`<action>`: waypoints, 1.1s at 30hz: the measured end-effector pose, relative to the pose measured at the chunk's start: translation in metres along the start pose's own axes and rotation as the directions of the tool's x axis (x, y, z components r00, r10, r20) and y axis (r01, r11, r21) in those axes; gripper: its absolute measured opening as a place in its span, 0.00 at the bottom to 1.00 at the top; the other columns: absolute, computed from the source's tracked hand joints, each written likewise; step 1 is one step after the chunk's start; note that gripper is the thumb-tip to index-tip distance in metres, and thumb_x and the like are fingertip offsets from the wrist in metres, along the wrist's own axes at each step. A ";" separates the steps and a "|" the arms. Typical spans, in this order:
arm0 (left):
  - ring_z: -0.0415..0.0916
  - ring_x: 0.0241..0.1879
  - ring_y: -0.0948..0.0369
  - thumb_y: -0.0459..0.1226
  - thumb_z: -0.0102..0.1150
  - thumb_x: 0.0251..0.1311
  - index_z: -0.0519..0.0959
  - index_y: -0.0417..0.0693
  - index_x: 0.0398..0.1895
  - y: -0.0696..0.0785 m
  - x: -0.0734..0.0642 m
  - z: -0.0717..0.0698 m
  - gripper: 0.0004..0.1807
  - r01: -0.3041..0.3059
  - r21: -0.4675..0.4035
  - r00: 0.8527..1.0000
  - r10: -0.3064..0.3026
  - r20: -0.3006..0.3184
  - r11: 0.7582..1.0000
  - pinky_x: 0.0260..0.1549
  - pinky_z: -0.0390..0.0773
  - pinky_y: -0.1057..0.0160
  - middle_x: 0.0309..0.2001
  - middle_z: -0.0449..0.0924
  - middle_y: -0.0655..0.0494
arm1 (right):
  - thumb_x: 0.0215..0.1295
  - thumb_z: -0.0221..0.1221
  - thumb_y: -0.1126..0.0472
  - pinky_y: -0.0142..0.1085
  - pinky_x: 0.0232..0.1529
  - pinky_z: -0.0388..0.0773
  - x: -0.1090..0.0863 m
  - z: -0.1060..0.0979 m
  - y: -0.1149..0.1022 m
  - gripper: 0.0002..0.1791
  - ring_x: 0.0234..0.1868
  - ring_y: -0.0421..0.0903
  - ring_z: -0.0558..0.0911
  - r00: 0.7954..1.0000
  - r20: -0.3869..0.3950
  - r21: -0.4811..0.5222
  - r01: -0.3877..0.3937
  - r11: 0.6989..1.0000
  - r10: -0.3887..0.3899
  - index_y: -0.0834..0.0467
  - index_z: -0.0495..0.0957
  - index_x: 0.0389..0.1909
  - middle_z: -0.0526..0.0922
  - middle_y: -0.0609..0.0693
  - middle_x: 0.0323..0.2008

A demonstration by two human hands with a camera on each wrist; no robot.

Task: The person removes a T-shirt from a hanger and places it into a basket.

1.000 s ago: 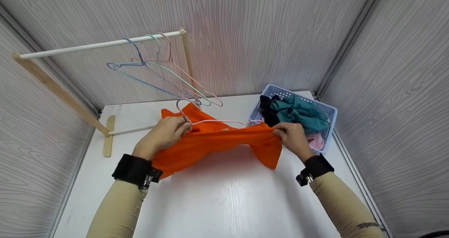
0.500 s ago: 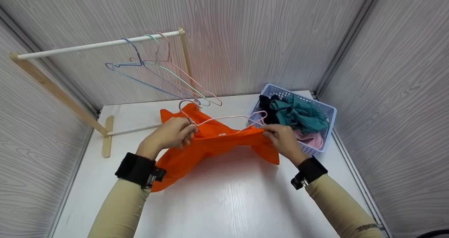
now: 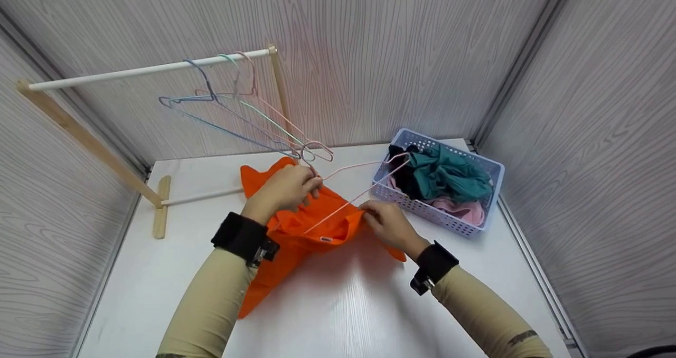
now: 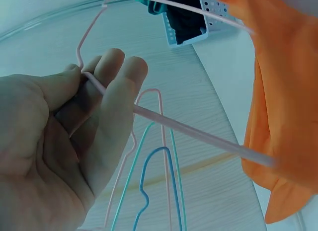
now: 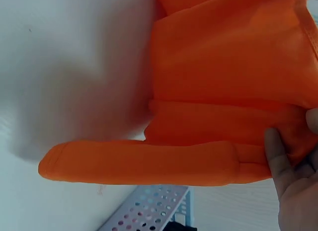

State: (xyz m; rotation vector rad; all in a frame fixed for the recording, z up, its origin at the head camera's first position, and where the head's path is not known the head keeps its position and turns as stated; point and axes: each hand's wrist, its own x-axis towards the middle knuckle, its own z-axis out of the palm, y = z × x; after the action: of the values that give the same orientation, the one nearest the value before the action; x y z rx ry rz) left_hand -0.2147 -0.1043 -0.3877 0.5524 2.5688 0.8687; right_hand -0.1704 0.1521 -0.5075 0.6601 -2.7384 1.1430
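Observation:
My left hand [image 3: 288, 189] holds a pink wire hanger [image 3: 355, 166] near the base of its hook; in the left wrist view the thumb and fingers pinch the pink hanger wire [image 4: 198, 134]. One arm of the hanger sticks out above an orange shirt [image 3: 285, 265], while its lower bar runs down into the neck opening. The hanger's other end is hidden in the cloth. With my right hand [image 3: 391, 225] I pinch the shirt near its neckline and shoulder; the right wrist view shows the orange sleeve [image 5: 144, 163] hanging beside those fingers.
Behind the left hand stands a rack with a white rod [image 3: 132, 73], bearing blue [image 3: 212, 91], green and pink hangers. A light-blue perforated basket [image 3: 462, 227] at the back right contains teal [image 3: 454, 174], black and pink clothes. Walls enclose the white table [image 3: 338, 316].
The left hand has moved right and slightly up with the hanger, whose right end has come out of the shirt's neck. My right hand has moved left and down, still pinching the shirt.

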 end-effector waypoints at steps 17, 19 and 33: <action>0.83 0.24 0.61 0.48 0.45 0.74 0.80 0.47 0.44 0.012 0.022 0.005 0.17 -0.004 -0.005 0.986 0.003 -0.166 1.000 0.21 0.81 0.66 0.36 0.86 0.54 | 0.62 0.53 0.70 0.33 0.44 0.69 -0.015 0.042 -0.024 0.26 0.41 0.44 0.71 0.919 0.344 -0.102 0.239 0.966 -0.191 0.49 0.77 0.61 0.77 0.49 0.36; 0.84 0.24 0.59 0.47 0.45 0.74 0.80 0.46 0.45 0.014 0.025 0.007 0.17 -0.004 -0.021 0.985 0.001 -0.174 1.000 0.21 0.82 0.66 0.37 0.86 0.52 | 0.60 0.53 0.68 0.32 0.43 0.65 -0.016 0.047 -0.031 0.30 0.40 0.43 0.69 0.903 0.387 -0.122 0.250 0.961 -0.186 0.47 0.74 0.64 0.76 0.48 0.35; 0.85 0.23 0.56 0.44 0.46 0.74 0.80 0.43 0.42 0.018 0.039 0.019 0.16 0.003 -0.075 0.983 -0.017 -0.185 0.997 0.20 0.82 0.66 0.34 0.85 0.51 | 0.60 0.55 0.66 0.28 0.42 0.58 -0.021 0.078 -0.053 0.29 0.40 0.41 0.69 0.770 0.577 -0.067 0.376 0.924 -0.272 0.37 0.76 0.60 0.76 0.45 0.36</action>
State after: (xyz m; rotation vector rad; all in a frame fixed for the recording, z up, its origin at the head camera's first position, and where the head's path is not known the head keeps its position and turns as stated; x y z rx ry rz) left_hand -0.2348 -0.0634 -0.3992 0.4559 2.6885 1.0540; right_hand -0.1234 0.0719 -0.5332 1.5911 -2.9294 0.6830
